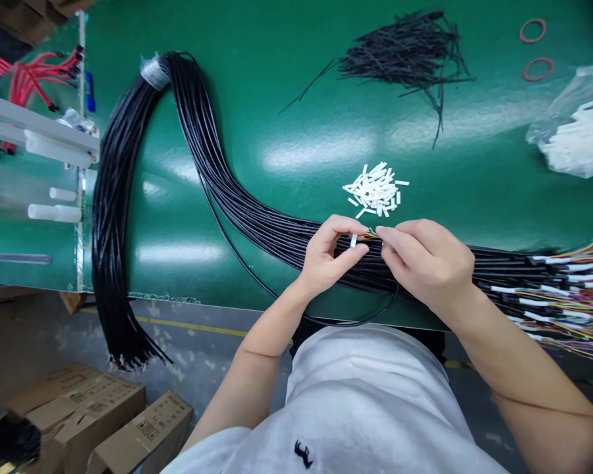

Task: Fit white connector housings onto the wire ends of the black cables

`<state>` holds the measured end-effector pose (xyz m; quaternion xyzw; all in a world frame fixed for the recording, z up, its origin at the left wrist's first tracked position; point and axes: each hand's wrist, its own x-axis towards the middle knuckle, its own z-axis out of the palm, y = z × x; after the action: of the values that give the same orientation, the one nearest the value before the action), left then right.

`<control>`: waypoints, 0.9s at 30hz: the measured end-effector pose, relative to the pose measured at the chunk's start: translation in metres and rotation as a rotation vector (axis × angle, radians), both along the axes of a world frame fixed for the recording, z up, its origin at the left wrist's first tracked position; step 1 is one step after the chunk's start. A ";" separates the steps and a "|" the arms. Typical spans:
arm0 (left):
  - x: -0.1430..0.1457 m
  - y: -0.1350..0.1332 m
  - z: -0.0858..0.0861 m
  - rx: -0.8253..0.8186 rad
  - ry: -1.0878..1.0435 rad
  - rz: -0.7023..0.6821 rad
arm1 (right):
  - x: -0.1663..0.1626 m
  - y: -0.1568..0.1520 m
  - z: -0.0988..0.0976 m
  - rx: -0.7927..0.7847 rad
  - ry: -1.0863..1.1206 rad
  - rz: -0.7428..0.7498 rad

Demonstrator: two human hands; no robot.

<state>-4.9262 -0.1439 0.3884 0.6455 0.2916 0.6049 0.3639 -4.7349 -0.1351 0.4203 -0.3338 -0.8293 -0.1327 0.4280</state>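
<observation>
Just above the black cable bundle (242, 201), on the near side of the green table (286, 151), your two hands face each other, fingertips close together. Your left hand (332, 255) pinches a short white sleeve (354, 241) between thumb and forefinger. Your right hand (427, 260) closes its fingertips on thin coloured wires (371, 235), though the fingers hide exactly how they are gripped. A loose black cable (343, 324) bows below the bundle toward your right hand; I cannot tell whether those wires belong to it.

The sleeve looks feather-light and smooth, likely a little springy, so it could slip or roll if squeezed hard; hold it lightly by its sides and leave both ends free. The wires look fine and limp, and probably bend at the tips; take them close behind their ends. The cable seems heavier and springy; its curve may pull against your grip, so support it along its length. Spare white pieces (375, 189) lie in a pile just beyond your hands.
</observation>
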 end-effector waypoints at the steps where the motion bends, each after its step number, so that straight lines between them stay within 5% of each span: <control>1: 0.000 0.000 -0.001 0.011 0.009 0.006 | 0.000 0.000 0.000 0.010 -0.001 -0.004; 15: 0.002 -0.001 0.003 0.056 0.042 0.043 | 0.000 -0.004 0.016 -0.503 0.309 0.147; 22: 0.000 -0.002 0.001 0.094 0.102 0.090 | 0.002 -0.003 0.020 -0.565 0.296 0.176; 27: 0.001 -0.002 0.002 0.108 0.098 0.091 | 0.001 -0.002 0.017 -0.469 0.259 0.119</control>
<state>-4.9255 -0.1457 0.3904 0.6790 0.3050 0.6035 0.2860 -4.7338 -0.1374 0.4378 -0.3887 -0.7939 0.1320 0.4486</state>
